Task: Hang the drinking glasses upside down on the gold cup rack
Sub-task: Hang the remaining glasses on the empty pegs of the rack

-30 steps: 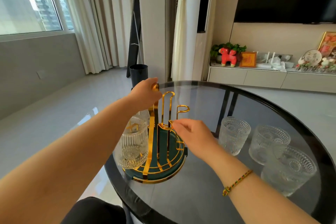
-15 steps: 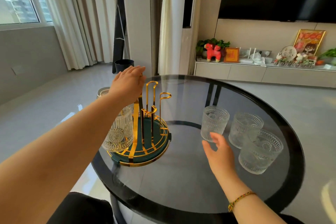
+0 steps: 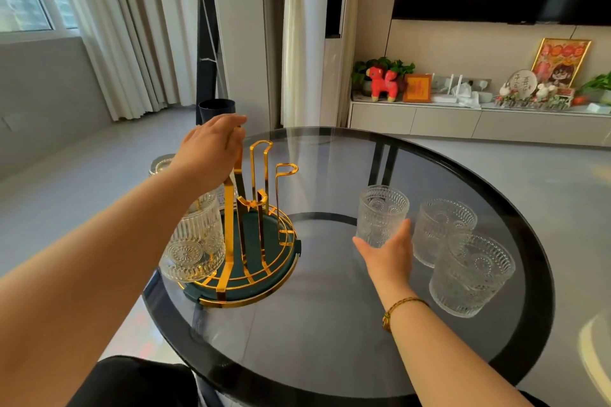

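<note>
Right hand (image 3: 388, 256), fingers spread wide, cupped against the near side of an upright clear embossed glass (image 3: 381, 213); thumb and fingertips touching the lower wall, not yet closed round it. Woven bracelet (image 3: 398, 309) on that wrist. Just right of this glass, two more upright glasses: middle glass (image 3: 441, 230) and nearest glass (image 3: 471, 273), close together, overlapping in view. Left hand (image 3: 211, 152), loosely curled over the top of the gold cup rack (image 3: 254, 225); whether gripping a prong or merely resting there, impossible to tell. Ribbed glass (image 3: 195, 241) hung upside down on the rack's left side, another glass (image 3: 160, 165) partly hidden behind the forearm. All on a round smoked-glass table (image 3: 330, 324).
</note>
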The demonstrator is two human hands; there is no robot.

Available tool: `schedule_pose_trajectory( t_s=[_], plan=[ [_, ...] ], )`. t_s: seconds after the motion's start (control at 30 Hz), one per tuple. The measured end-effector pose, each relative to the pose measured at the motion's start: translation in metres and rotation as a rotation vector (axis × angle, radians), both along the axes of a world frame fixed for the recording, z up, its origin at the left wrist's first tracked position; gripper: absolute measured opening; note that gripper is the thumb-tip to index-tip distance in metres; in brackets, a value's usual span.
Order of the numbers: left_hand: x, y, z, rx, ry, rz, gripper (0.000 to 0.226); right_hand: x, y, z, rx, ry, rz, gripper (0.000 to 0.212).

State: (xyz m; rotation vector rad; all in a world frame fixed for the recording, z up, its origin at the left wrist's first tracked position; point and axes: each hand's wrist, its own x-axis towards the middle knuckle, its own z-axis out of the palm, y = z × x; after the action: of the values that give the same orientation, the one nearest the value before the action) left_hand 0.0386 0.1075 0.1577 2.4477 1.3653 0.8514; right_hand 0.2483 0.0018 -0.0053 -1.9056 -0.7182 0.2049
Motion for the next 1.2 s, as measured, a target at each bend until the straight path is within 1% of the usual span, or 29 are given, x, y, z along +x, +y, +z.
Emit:
schedule_pose_trajectory(
  t_s=[0.07,0.1,0.23,0.33,0.47,0.6,0.77,0.83,0.93,1.03,1.1,1.2],
  plan=[
    [0.000,0.000,-0.001,0.000,-0.018,-0.007,0.037,0.005,0.006,-0.001,0.027,0.000,0.006,0.094],
    [0.000,0.001,-0.001,0.001,-0.025,-0.011,0.037,0.006,0.008,-0.002,0.039,-0.006,0.002,0.093],
    [0.000,0.003,-0.002,0.003,-0.035,-0.019,0.037,0.008,0.014,-0.003,0.050,-0.032,-0.038,0.074],
    [0.000,0.003,-0.002,-0.001,-0.034,-0.021,0.037,0.010,0.015,-0.003,0.048,-0.004,-0.033,0.070],
    [-0.001,0.003,-0.002,-0.005,-0.033,-0.023,0.037,0.010,0.012,-0.002,0.066,0.052,0.046,0.069],
    [-0.001,0.003,-0.002,-0.007,-0.026,-0.028,0.037,0.013,0.008,0.016,0.104,0.124,0.179,0.067],
    [-0.003,0.003,-0.001,-0.008,-0.027,-0.039,0.037,0.011,0.007,0.060,0.067,0.062,0.362,0.061],
    [-0.005,0.003,-0.002,0.001,-0.020,-0.046,0.037,0.011,0.007,0.080,0.027,0.005,0.422,0.058],
    [-0.009,0.003,-0.003,0.023,-0.009,-0.067,0.037,0.013,0.007,0.109,-0.016,-0.093,0.443,0.056],
    [-0.012,0.003,-0.004,0.034,-0.008,-0.102,0.037,0.013,0.009,0.131,-0.037,-0.126,0.459,0.054],
    [-0.015,0.004,-0.004,0.034,-0.007,-0.121,0.038,0.012,0.012,0.142,-0.037,-0.138,0.460,0.057],
    [-0.016,0.004,-0.004,0.027,0.000,-0.131,0.038,0.009,0.019,0.156,-0.080,-0.228,0.452,0.072]
  ],
)
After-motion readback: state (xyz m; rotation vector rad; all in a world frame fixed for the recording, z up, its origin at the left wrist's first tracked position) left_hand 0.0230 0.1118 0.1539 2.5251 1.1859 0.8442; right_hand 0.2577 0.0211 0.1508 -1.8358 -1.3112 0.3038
